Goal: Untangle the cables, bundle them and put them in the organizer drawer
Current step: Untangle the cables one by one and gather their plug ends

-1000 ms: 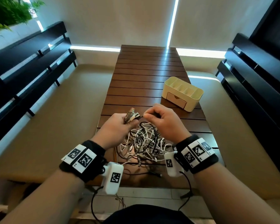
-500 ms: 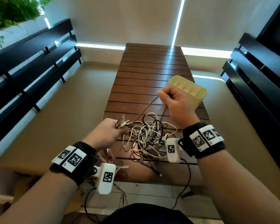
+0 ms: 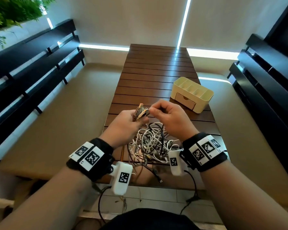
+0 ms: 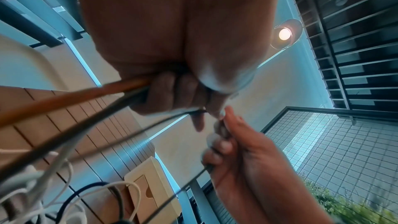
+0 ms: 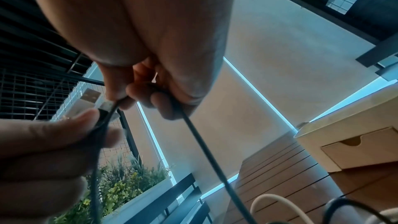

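A tangle of white, grey and black cables [image 3: 150, 143] lies on the near end of the slatted wooden table [image 3: 156, 72]. My left hand [image 3: 138, 117] is raised above it and grips a bunch of cable plug ends [image 3: 140, 111]. A white USB plug [image 5: 88, 98] sticks out of that bunch. Close beside those ends, my right hand [image 3: 154, 112] pinches a thin dark cable [image 5: 204, 151], which hangs down into the tangle. The cream organizer [image 3: 204, 95] stands to the far right, its drawer [image 3: 184, 100] closed.
Dark slatted benches [image 3: 32, 67] run along both sides of the table. A black cable end [image 3: 157, 175] trails over the near table edge. Beyond the organizer the table top is bare wood.
My right hand, half a second ago stretched up toward the organizer pulling a cable taut, has come back beside the left hand. The left hand has risen with its plug ends.
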Motion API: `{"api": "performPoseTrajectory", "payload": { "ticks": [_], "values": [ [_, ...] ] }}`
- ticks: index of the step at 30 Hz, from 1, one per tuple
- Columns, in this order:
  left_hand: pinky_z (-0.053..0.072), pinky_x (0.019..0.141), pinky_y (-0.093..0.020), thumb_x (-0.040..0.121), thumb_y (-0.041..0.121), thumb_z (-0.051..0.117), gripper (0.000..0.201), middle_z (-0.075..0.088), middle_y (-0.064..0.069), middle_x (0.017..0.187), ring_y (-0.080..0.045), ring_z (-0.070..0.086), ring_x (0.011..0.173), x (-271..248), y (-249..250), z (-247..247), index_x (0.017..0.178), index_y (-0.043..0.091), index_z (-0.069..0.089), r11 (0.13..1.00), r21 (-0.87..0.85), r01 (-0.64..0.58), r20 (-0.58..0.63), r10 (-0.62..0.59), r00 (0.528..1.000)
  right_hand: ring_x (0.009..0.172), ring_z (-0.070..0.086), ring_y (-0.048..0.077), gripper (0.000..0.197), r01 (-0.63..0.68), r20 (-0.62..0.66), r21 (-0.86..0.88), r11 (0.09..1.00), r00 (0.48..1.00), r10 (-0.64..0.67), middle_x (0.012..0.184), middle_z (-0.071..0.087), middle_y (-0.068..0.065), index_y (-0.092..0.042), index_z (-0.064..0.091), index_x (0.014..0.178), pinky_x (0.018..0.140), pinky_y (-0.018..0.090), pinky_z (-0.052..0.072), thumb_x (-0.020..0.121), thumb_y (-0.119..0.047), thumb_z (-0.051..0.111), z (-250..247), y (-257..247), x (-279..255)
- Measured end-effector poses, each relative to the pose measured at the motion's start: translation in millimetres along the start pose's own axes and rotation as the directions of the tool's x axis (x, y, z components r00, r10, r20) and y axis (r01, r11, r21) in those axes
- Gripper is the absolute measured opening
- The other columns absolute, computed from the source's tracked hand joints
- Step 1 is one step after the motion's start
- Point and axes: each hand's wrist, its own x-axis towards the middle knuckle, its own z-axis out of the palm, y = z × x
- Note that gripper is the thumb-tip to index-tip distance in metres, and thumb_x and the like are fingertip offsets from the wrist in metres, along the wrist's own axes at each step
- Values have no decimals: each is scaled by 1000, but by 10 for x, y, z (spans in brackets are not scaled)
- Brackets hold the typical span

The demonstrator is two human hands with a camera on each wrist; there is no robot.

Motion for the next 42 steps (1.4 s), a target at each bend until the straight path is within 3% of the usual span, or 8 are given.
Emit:
{"api": "performPoseTrajectory", "payload": {
  "ticks": [6, 10, 17, 22, 25, 31, 36, 42],
  "values": [
    [33, 49, -31, 100, 28, 55, 23, 42, 10, 51, -12, 35, 46, -24, 101, -172, 81, 15, 61, 975, -208, -81, -191, 41, 981, 67, 56, 15, 35, -141, 206, -36, 989, 968, 145, 73, 60, -4, -25, 68, 92, 65, 33, 48, 97, -53, 46, 13, 204, -193],
    [31, 44, -28, 102, 23, 53, 25, 41, 4, 54, -14, 32, 45, -13, 27, -391, 82, 12, 60, 936, -347, -64, -300, -46, 953, 59, 51, 5, 35, -258, 191, -116, 959, 942, 276, 73, 58, -4, -22, 67, 93, 62, 30, 44, 104, -43, 41, 67, 488, -274],
    [32, 48, -26, 95, 27, 65, 27, 44, 8, 53, -11, 35, 48, -120, -329, -257, 83, 4, 70, 937, 144, 318, -85, -309, 947, 58, 41, 15, 22, -46, -172, 54, 998, 984, 54, 61, 47, -12, -25, 62, 83, 54, 24, 37, 102, -29, 53, -209, -67, 219],
    [33, 43, -10, 100, 22, 57, 24, 51, -2, 64, -3, 41, 48, -131, -193, -297, 93, 1, 66, 984, -17, 177, -319, -173, 932, 57, 45, 6, 20, -61, 32, -197, 978, 997, 68, 65, 54, -13, -28, 60, 80, 57, 17, 40, 99, -32, 59, -140, -4, 141],
    [47, 65, -23, 99, 23, 59, 15, 69, -14, 87, -22, 58, 72, -99, -61, -294, 99, 14, 70, 1000, 10, 24, -286, -20, 958, 61, 48, 11, 15, -61, 129, -187, 980, 988, 86, 72, 58, 1, -27, 64, 83, 58, 19, 41, 98, -32, 62, 10, 23, 36],
    [40, 54, -34, 99, 29, 58, 28, 52, 1, 64, -11, 44, 54, -3, -3, -117, 72, 22, 55, 995, 99, -13, 3, 13, 1000, 57, 42, 7, 16, -9, 98, -82, 997, 995, 17, 62, 52, -14, -26, 66, 83, 57, 26, 39, 98, -25, 61, 38, -76, 48],
    [35, 54, -32, 98, 27, 61, 25, 48, 8, 57, -9, 39, 51, -10, 41, -184, 76, 16, 64, 995, 43, -95, -214, 102, 971, 65, 51, 13, 22, -95, 160, -48, 994, 982, 102, 68, 55, -10, -19, 68, 92, 62, 28, 43, 101, -33, 55, 20, 135, -141],
    [31, 51, -31, 94, 36, 61, 27, 41, 12, 46, -15, 34, 46, -56, -106, -367, 74, 19, 68, 994, -112, 14, -329, -50, 943, 64, 50, 10, 24, -250, 88, -49, 967, 963, 253, 70, 56, -10, -25, 65, 84, 64, 31, 43, 102, -35, 52, 81, 393, -259]
  ]
}}
